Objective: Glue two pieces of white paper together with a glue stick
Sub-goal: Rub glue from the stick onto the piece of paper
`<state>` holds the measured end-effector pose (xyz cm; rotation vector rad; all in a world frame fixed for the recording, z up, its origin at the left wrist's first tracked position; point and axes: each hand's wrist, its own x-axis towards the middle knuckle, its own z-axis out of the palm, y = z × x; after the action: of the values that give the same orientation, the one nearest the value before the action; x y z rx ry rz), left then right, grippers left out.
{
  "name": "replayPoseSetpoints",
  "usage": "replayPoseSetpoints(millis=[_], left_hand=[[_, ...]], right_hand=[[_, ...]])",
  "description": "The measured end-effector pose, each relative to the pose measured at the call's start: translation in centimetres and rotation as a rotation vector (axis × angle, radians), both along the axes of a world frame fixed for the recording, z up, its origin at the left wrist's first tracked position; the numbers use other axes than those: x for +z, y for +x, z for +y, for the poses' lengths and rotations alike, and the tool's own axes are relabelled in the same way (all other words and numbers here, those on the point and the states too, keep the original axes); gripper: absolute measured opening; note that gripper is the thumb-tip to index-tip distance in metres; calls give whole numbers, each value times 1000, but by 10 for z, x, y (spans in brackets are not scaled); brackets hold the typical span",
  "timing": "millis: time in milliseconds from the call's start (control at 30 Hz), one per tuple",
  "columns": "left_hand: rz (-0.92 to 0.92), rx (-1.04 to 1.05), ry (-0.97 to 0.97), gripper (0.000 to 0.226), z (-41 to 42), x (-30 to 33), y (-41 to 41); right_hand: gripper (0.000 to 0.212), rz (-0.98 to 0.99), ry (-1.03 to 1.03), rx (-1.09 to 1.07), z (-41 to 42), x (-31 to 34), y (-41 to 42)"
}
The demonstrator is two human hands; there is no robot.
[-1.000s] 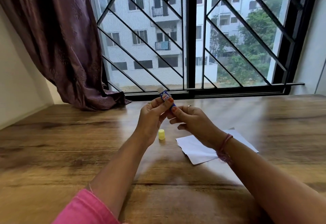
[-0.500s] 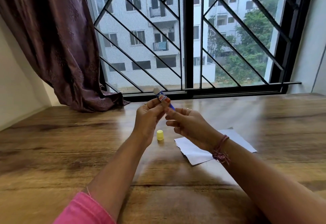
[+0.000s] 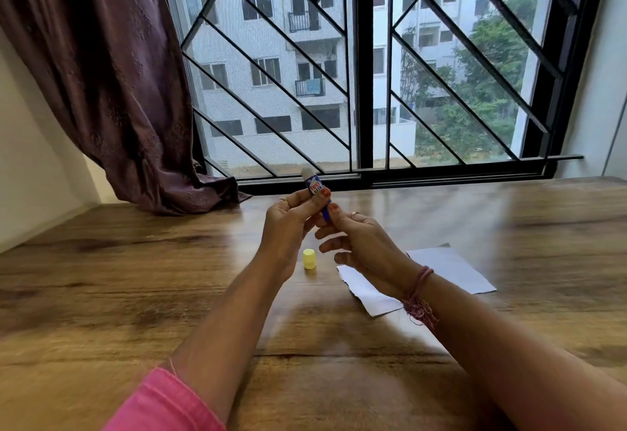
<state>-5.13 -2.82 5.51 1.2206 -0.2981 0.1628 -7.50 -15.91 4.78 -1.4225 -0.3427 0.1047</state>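
A small blue glue stick [image 3: 314, 186] is held up above the table, uncapped, with its white glue tip pointing up and away. My left hand [image 3: 288, 230] grips its body between thumb and fingers. My right hand [image 3: 363, 244] pinches its lower end with thumb and forefinger. The yellow cap [image 3: 309, 258] stands on the wooden table [image 3: 135, 288] just below my hands. White paper [image 3: 451, 271] lies flat to the right, partly hidden by my right wrist.
A barred window [image 3: 359, 74] runs along the far edge of the table. A purple curtain [image 3: 112, 74] hangs at the back left, its hem resting on the tabletop.
The white glue tip now stands further out of the blue tube than a second ago. Both hands stay on the stick in about the same place.
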Motion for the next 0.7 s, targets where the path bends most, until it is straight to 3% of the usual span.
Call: replayPoseSetpoints(millis=[233,367,500,700], left_hand=[[-6,30,20,17,0,-1,1],[-4,51,17,14,2,-2,4],[-3,43,25,10,3,-3,5],[-5,42,39,9,2,-3,5]], right_hand=[[53,80,70,-15,5,-1,-4],[42,104,169,-56,4,0,-4],[22,51,87,-85,1,-3,-2],[33,-20,-7,-163,10,-5,-6]])
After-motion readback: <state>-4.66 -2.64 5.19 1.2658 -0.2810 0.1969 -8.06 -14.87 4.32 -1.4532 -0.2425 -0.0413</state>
